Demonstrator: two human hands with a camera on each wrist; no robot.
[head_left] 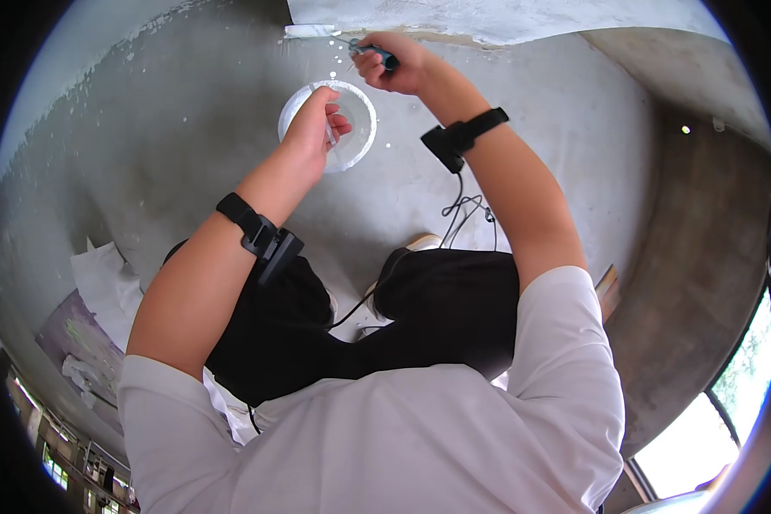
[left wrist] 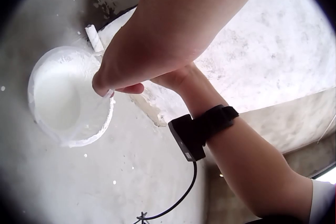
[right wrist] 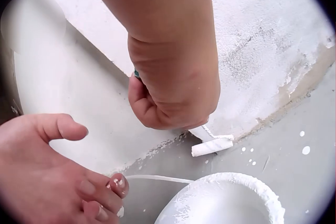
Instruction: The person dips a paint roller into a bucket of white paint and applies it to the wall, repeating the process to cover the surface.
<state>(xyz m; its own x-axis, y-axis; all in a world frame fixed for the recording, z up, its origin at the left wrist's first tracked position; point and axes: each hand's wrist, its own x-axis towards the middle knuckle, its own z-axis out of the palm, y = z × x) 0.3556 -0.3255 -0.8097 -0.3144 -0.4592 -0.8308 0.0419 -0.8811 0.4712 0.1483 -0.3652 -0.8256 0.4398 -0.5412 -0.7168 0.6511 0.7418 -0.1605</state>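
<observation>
My right hand [head_left: 390, 64] grips the teal handle of a small paint roller [head_left: 310, 31]. Its white sleeve lies low beside the foot of the white-painted wall, beyond the bucket. Below it in the head view is a white bucket [head_left: 370, 128], its rim smeared with white paint. My left hand [head_left: 315, 128] is over the bucket's near side, fingers hooked round the thin bail handle [right wrist: 157, 177], thumb held away. In the right wrist view the roller sleeve [right wrist: 212, 147] shows coated in white, between the wall and the bucket.
White paint drops dot the grey floor [head_left: 231, 146] round the bucket. The white-painted wall [head_left: 505, 17] runs along the far side, with a bare strip at its base. A black cable [head_left: 467, 206] hangs from the right wrist strap. White sheets [head_left: 107, 283] lie at the left.
</observation>
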